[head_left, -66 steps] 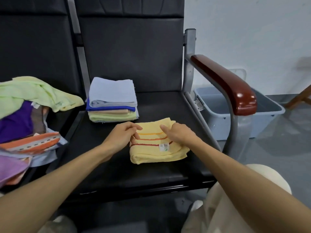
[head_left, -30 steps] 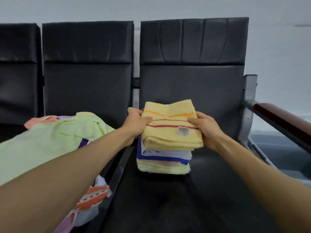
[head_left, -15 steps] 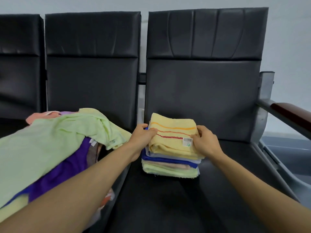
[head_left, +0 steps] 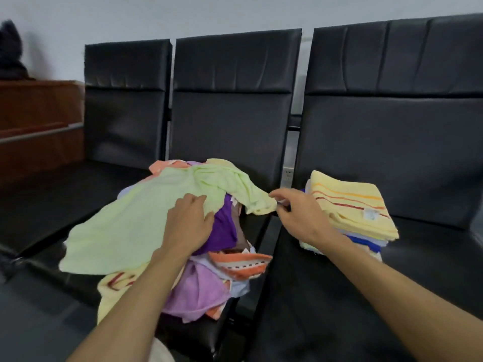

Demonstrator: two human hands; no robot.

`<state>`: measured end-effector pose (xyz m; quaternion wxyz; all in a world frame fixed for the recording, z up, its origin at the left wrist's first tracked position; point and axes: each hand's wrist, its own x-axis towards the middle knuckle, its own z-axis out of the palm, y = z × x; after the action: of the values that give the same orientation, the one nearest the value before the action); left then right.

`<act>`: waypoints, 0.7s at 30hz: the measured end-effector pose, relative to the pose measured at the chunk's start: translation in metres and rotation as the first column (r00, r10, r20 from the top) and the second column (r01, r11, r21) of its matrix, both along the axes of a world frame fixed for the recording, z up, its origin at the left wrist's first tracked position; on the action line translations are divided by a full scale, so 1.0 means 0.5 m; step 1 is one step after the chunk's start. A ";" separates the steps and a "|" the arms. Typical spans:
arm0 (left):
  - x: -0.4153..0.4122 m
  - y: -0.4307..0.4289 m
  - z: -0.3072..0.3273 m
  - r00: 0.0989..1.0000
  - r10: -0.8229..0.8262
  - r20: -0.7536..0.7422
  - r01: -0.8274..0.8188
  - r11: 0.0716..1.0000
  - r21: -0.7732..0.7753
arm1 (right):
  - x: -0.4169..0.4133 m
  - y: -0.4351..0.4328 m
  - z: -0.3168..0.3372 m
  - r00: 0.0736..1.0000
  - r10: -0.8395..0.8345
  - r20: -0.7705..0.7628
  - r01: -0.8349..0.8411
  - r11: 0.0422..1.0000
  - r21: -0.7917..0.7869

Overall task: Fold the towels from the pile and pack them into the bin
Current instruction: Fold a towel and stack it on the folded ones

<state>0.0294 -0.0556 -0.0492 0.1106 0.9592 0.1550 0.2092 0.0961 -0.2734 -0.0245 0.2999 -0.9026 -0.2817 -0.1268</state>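
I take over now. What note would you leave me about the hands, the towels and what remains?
Left hand: open, flat on the light green towel atop the pile on the middle seat.
Right hand: pinches that towel's corner.
Done: folded stack on the right seat, yellow striped towel on top.
Left: fold the pile, pack everything; the bin is not in view.

Three black padded seats [head_left: 235, 105] in row; brown wooden cabinet [head_left: 36, 121] far left.
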 end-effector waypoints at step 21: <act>-0.065 -0.030 0.055 0.809 -0.422 0.410 0.588 0.609 -0.533 | -0.011 0.183 -0.010 0.322 0.657 -0.682 0.358 0.583 0.730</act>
<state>-0.0033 -0.0705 -0.0219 0.5018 0.8332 -0.0776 0.2191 0.0906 -0.1817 -0.0294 0.7796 -0.5236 -0.0631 0.3377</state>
